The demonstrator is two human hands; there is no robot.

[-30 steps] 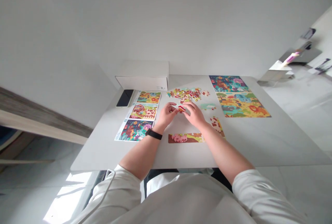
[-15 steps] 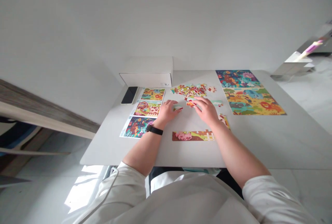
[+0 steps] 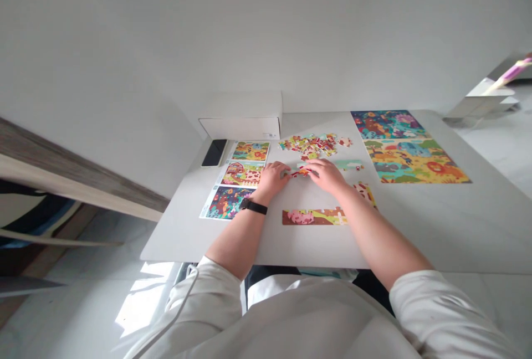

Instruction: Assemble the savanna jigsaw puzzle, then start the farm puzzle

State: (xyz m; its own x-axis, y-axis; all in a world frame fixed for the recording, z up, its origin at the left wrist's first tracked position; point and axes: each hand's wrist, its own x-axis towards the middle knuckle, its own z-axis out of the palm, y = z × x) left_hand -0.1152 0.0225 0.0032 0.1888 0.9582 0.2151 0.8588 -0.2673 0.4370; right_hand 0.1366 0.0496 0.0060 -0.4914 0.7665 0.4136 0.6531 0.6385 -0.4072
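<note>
My left hand (image 3: 272, 178), a black watch on its wrist, and my right hand (image 3: 328, 175) meet on the white table (image 3: 415, 226). Between their fingertips lie small red and orange puzzle pieces (image 3: 301, 171), which both hands pinch or press. Just beyond is a heap of loose puzzle pieces (image 3: 311, 144). A joined strip of puzzle with a pink pig (image 3: 310, 216) lies in front of my hands. Another joined bit (image 3: 364, 191) shows beside my right forearm.
A sheet with three reference pictures (image 3: 236, 179) lies to the left, a black phone (image 3: 214, 152) beside it and a white box (image 3: 243, 115) behind. Two finished puzzles (image 3: 405, 148) lie at the right. A metal shelf (image 3: 482, 101) stands beyond the table's right corner.
My hands have dropped from holding the small pieces above the table to pressing them flat on it. The camera has shifted, so everything sits a little further right.
</note>
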